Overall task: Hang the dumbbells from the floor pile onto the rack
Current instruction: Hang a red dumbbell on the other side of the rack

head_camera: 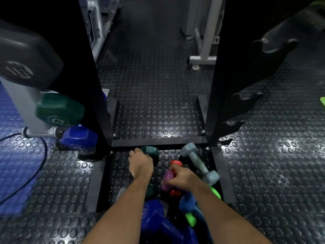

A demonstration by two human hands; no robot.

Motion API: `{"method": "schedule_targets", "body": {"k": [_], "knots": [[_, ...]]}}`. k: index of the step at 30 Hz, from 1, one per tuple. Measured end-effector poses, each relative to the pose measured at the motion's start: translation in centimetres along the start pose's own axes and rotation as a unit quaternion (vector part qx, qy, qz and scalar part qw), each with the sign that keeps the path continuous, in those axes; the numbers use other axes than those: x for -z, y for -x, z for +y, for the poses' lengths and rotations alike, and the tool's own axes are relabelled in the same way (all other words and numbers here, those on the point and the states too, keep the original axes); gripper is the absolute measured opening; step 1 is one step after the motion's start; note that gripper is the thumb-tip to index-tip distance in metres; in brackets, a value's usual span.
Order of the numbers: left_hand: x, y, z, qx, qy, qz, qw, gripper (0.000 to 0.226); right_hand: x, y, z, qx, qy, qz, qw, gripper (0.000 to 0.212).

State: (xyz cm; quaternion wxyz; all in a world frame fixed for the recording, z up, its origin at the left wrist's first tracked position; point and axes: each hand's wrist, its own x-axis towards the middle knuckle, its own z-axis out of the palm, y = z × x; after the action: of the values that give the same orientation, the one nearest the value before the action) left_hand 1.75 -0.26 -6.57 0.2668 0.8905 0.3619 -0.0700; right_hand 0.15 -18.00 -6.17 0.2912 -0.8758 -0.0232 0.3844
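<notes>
Left hand (140,162): fingers curled over the handle of the dark green dumbbell (150,153), which lies on the floor at the rack base (158,142). Right hand (181,176): fingers closed round the purple dumbbell (167,180), above a red dumbbell (175,163). Recommendation: grip each handle centrally and lift clear of the grey dumbbell (198,161) before turning to the rack. 2 dumbbells, a green dumbbell (59,111) and a blue dumbbell (79,137), hang on the left side; the right hooks (246,99) appear vacant.

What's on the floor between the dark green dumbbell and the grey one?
Mostly bare studded floor, head view; the red dumbbell sits at the near edge of that gap.
</notes>
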Motion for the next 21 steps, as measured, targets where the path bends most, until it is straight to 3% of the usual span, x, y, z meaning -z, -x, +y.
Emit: {"method": "schedule_targets", "body": {"k": [2,3,8,14,21], "knots": [[-0.2,0.9,0.4,-0.023,0.037,0.020,0.999,0.020,-0.6,-0.1,-1.0,0.005,0.102,-0.023,0.995,0.097],[-0.3,1.2,0.6,-0.035,0.057,0.024,0.997,0.019,-1.0,-0.3,-1.4,0.013,0.145,-0.025,0.989,0.103],[-0.8,1.6,1.7,-0.062,0.132,-0.025,0.989,0.019,-0.2,-0.4,-1.4,0.068,0.178,0.017,0.982,0.084],[-3.2,0.9,2.6,-0.101,0.133,-0.140,0.976,0.013,3.1,0.8,0.8,0.089,0.074,0.070,0.991,0.073],[-5.5,0.4,3.8,-0.044,0.096,-0.253,0.962,0.022,6.4,2.7,1.9,0.066,0.000,0.038,0.997,0.065]]}}
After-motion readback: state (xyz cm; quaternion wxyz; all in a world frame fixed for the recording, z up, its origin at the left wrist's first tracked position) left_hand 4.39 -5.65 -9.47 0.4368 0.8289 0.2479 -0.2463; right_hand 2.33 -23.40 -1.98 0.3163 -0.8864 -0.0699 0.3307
